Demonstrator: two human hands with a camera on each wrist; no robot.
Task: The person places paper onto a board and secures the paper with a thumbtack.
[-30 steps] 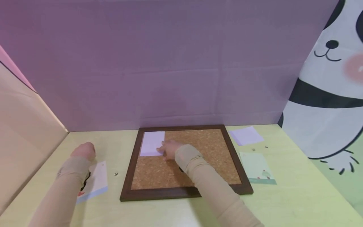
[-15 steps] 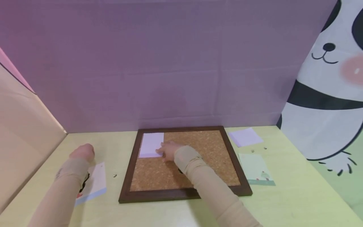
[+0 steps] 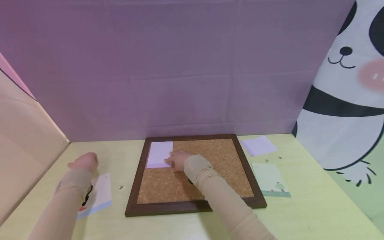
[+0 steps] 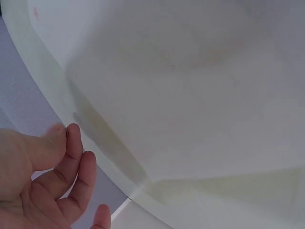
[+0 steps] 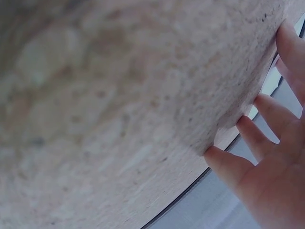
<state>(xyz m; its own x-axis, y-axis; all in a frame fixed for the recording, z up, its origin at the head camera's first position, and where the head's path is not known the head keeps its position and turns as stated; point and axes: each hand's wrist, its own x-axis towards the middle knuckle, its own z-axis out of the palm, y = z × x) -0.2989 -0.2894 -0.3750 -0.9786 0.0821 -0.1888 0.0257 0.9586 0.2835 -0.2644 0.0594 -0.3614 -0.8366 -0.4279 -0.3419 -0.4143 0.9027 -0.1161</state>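
Observation:
A dark wood-framed cork board (image 3: 207,181) lies flat on the table. A pale lilac sheet of paper (image 3: 159,151) sits in its far left corner. My right hand (image 3: 179,160) reaches over the board, its fingertips touching the sheet's lower right edge. In the right wrist view, the spread fingers (image 5: 274,117) rest on the cork surface. My left hand (image 3: 85,162) is at the table's left, just beyond a white sheet with a blue border (image 3: 100,191). In the left wrist view, the thumb meets the curled index finger (image 4: 73,143); nothing shows between them.
A small shiny metal piece (image 3: 121,187) lies left of the board. To the right are a lilac sheet (image 3: 259,145), a green-bordered sheet (image 3: 270,178) and two small pieces, one greyish (image 3: 266,160) and one darker (image 3: 280,157). A purple backdrop (image 3: 186,70) stands behind.
My left hand has turned slightly, and a fingertip now sticks out on its left side. The right hand keeps its place at the lilac sheet. The whole view has shifted a little.

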